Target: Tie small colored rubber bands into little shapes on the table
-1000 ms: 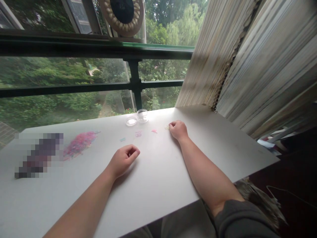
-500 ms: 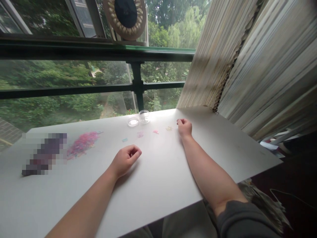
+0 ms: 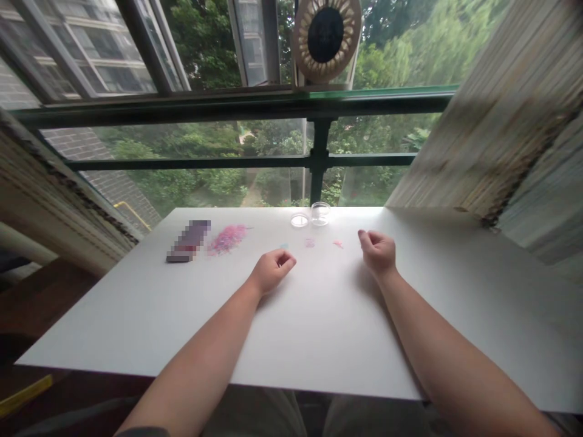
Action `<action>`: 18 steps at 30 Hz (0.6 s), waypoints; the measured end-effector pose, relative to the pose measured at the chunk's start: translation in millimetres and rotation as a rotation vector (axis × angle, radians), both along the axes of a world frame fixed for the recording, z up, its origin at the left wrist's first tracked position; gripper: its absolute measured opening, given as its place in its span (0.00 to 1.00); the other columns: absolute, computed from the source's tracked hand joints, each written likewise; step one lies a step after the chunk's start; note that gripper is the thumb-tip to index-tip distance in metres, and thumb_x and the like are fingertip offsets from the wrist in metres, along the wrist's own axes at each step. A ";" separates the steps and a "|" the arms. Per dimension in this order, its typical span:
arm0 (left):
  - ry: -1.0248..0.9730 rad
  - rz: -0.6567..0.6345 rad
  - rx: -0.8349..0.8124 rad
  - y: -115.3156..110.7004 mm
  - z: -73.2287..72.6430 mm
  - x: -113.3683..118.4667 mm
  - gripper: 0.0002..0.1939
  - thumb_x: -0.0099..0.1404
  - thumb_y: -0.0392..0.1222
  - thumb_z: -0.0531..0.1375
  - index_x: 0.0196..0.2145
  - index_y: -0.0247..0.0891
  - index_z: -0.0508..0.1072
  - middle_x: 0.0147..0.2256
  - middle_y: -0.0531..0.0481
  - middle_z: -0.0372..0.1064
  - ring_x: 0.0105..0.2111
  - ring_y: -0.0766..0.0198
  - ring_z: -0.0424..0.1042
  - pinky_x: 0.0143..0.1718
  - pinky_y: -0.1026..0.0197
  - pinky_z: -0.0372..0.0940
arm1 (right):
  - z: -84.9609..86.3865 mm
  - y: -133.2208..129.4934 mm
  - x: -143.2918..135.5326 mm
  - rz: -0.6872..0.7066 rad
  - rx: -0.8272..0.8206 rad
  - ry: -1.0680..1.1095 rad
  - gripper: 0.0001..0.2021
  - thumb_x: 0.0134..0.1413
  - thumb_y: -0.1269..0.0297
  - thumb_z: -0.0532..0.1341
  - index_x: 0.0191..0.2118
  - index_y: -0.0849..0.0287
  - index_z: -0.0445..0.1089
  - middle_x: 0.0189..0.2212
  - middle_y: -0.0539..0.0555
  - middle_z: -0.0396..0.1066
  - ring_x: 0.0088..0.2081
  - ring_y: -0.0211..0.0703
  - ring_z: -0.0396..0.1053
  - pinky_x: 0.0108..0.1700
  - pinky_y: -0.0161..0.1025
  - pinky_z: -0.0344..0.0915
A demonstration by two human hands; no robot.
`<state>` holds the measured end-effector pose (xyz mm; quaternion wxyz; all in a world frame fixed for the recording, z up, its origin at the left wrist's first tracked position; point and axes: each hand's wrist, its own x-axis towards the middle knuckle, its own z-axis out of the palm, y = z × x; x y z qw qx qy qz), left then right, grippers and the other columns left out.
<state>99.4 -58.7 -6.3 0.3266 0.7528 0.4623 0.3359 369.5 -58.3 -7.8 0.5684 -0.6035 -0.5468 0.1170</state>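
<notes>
My left hand (image 3: 273, 271) rests on the white table, fingers curled and thumb against the forefinger. Whatever it may hold is hidden. Just behind it lies a small blue-green cluster (image 3: 284, 246), partly covered. My right hand (image 3: 379, 252) is closed in a loose fist over the right side of the table, its contents out of sight. Between the hands are a pale purple cluster (image 3: 310, 243) and a pink cluster (image 3: 337, 244) of small thin pieces. A larger heap (image 3: 228, 239) of mixed pink, purple and blue pieces lies to the left.
A clear round tub (image 3: 320, 214) and its clear lid (image 3: 299, 221) stand at the back of the white table (image 3: 291, 340). At far left lies a dark blurred-out object (image 3: 189, 241). A round fan (image 3: 326, 36) is above the green railing (image 3: 218, 112); a curtain (image 3: 483, 115) hangs right.
My view has swung left, so the table sits further right. The yellowish cluster near my right hand no longer shows. My right hand has drawn a little nearer; the left stays curled.
</notes>
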 end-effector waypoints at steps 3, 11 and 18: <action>0.035 0.146 0.026 5.4 1.0 -16.0 0.13 0.57 0.48 0.55 0.32 0.35 0.73 0.27 0.49 0.70 0.28 0.64 0.67 0.30 0.63 0.62 | 1.8 -12.7 -29.6 0.375 -0.108 -0.150 0.21 0.51 0.56 0.53 0.15 0.57 0.43 0.15 0.45 0.39 0.19 0.32 0.41 0.23 0.35 0.44; 0.199 0.497 0.197 15.8 -2.9 -109.1 0.11 0.56 0.44 0.56 0.32 0.36 0.72 0.32 0.46 0.73 0.31 0.62 0.69 0.36 0.61 0.63 | -0.6 -21.8 -52.9 0.722 -0.375 -0.403 0.21 0.51 0.54 0.53 0.16 0.58 0.47 0.15 0.44 0.43 0.19 0.31 0.44 0.23 0.34 0.43; 0.338 0.633 0.295 24.6 -10.7 -124.8 0.10 0.57 0.41 0.55 0.34 0.36 0.73 0.33 0.45 0.72 0.32 0.60 0.68 0.38 0.60 0.61 | -0.1 -20.2 -56.2 0.717 -0.377 -0.421 0.20 0.50 0.54 0.54 0.15 0.59 0.49 0.15 0.45 0.45 0.19 0.31 0.45 0.23 0.34 0.43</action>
